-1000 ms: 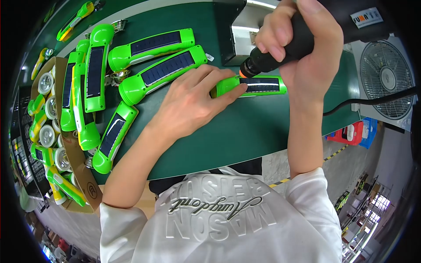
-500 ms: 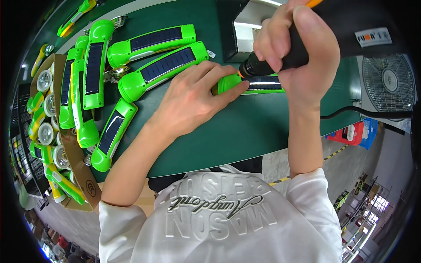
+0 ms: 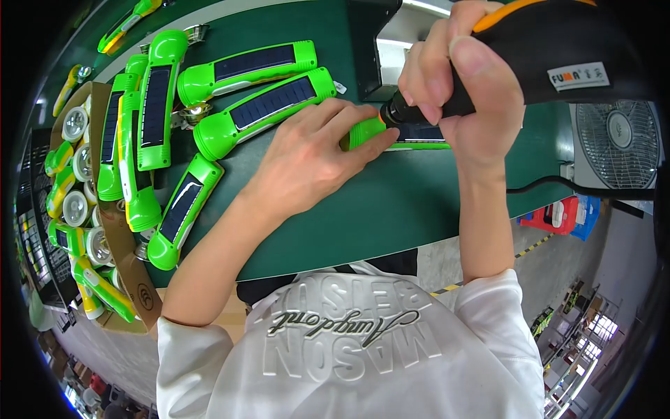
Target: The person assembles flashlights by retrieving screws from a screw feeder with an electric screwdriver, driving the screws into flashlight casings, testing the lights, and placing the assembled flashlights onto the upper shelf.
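My left hand (image 3: 305, 157) is closed on the end of a green flashlight (image 3: 365, 132) with a dark solar panel, pressing it to the table. In my right hand (image 3: 485, 98) is a black electric screwdriver (image 3: 534, 52) with an orange stripe, the fingers wrapped round its front. Its tip meets the flashlight's green end, between my left thumb and fingers. The bit's point and any screw under it are hidden. Left of my left hand lie more green flashlights, among them one with its solar panel up (image 3: 272, 103) and a smaller-looking one (image 3: 183, 213).
An open cardboard box (image 3: 136, 269) full of flashlights stands at the left table edge. On the green table (image 3: 328, 230), a dark metal stand (image 3: 366, 49) rises at the back. A fan (image 3: 620, 133) and a black cable (image 3: 551, 180) are at the right.
The screwdriver's body and my right hand have shifted slightly left and tilted a little. The tip stays on the flashlight's end, and my left hand keeps its hold. The view has shifted slightly.
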Motion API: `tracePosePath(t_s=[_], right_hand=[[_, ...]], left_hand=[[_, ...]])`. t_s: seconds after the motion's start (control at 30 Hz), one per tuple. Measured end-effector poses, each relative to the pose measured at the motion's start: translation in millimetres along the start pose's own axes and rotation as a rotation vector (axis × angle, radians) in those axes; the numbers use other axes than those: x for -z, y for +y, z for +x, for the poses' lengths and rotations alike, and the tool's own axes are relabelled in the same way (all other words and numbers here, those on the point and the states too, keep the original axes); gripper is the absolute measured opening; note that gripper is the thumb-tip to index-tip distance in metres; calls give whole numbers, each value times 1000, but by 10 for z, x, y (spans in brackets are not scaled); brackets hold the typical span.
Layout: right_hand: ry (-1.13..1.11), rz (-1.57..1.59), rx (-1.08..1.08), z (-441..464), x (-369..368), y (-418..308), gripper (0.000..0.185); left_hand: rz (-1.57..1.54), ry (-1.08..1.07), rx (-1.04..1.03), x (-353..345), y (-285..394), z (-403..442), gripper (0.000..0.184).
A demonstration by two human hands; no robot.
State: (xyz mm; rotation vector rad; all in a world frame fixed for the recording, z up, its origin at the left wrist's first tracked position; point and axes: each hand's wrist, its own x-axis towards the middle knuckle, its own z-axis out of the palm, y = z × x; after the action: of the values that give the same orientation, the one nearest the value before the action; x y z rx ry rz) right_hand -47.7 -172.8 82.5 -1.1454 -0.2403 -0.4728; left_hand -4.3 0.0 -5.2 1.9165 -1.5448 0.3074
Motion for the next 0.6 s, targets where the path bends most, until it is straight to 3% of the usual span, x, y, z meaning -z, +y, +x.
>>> tracePosePath(t_s=[0.17,0.27,0.33,0.4,0.47,0.6], right_hand=[[-74,-320,-36,-25,19,-83,15],[-2,-142,-22,-68,-6,-51,18],[-115,-172,78,-93,115,-168,32],[-84,-83,218,-109,131,-406,43],[-54,-24,212,-174,287,-712,50],[109,-42,202,-420,561,-961,46]], left_hand=[[8,31,-28,2,12,23,52],[43,31,-44,30,31,26,49],[16,41,-57,63,66,21,45],[-78,16,36,240,150,-9,39],[-166,-37,178,502,225,-58,37],[-130,-55,298,934,325,-197,38]])
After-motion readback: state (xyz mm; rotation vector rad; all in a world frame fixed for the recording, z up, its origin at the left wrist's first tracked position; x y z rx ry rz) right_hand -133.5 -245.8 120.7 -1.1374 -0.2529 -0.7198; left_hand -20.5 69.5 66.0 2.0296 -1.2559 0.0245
